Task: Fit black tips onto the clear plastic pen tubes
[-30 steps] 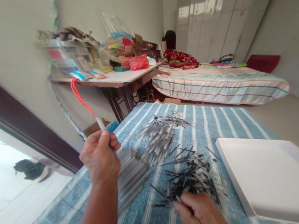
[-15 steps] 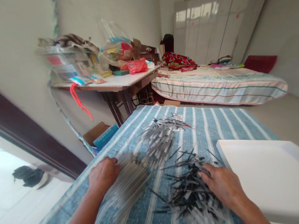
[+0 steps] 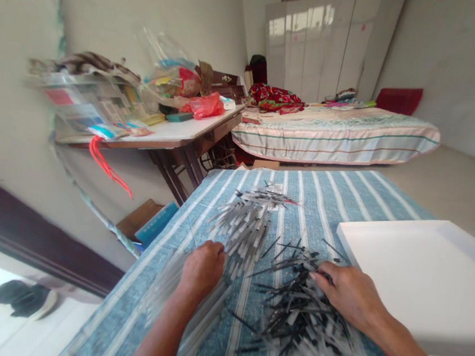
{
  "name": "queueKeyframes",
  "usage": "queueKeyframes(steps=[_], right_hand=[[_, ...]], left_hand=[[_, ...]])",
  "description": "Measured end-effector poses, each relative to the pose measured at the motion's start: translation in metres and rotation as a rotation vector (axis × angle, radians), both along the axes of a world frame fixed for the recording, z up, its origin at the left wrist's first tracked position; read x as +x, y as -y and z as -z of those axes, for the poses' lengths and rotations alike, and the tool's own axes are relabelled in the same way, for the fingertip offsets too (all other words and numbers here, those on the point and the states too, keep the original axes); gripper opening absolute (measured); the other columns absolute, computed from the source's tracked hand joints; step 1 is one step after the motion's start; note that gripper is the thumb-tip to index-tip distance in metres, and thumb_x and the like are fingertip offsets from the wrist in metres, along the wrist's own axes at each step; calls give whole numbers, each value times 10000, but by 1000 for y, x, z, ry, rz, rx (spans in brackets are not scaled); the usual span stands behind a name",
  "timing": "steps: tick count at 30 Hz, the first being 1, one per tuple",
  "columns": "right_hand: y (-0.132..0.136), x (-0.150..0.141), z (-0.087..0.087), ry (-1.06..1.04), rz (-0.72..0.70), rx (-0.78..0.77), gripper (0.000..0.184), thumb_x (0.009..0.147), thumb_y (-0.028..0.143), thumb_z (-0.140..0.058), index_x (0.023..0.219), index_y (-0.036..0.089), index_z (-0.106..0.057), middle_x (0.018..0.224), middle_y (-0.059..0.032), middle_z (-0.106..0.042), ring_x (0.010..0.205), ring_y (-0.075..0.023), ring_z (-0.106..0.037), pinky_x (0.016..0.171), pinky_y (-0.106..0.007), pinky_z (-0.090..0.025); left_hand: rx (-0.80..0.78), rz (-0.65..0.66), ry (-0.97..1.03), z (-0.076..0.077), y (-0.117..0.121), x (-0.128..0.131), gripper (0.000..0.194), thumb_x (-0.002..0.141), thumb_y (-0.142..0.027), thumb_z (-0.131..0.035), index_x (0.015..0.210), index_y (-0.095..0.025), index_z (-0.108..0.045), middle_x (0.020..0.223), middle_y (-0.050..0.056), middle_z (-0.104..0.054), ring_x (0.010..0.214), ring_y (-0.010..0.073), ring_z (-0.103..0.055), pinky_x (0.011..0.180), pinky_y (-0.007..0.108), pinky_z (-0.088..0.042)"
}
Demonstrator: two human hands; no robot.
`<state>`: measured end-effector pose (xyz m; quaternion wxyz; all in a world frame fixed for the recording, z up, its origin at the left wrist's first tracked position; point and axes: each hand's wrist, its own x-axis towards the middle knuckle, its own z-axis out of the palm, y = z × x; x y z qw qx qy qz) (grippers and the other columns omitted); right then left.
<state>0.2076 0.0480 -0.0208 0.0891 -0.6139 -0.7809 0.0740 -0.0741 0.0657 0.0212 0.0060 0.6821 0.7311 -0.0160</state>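
My left hand [image 3: 203, 268], fingers curled closed, is over a pile of thin translucent tubes [image 3: 162, 283] on the near left of the table; whatever lies in its fingers is hidden. At the upper edge of a tangled heap of thin black and grey sticks [image 3: 297, 317], my right hand [image 3: 348, 294] has thumb and forefinger pinched on a dark stick. Between and beyond the hands lies a fanned pile of grey tubes with pale ends [image 3: 247, 230]. These slender pieces look like pen refills, though blur hides their detail.
A large white shallow tray [image 3: 413, 281] sits on the right of the blue striped tablecloth [image 3: 324, 195]. A cluttered side table [image 3: 174, 132] stands at the left wall, with a bed [image 3: 331, 134] behind. Below it are boxes [image 3: 156, 223] on the floor.
My left hand has moved right across the translucent tubes, toward the middle pile. My right hand stays at the black heap. The view has shifted slightly.
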Motion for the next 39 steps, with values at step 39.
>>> queueKeyframes(steps=[39], right_hand=[[3, -5, 3, -1021, -116, -518, 299, 852, 413, -426, 683, 168, -460, 505, 49, -568, 286, -28, -418, 324, -130, -262]], left_hand=[[-531, 181, 1124, 13, 63, 65, 194, 785, -249, -409, 638, -167, -505, 540, -6, -521, 459, 103, -427, 450, 206, -298]])
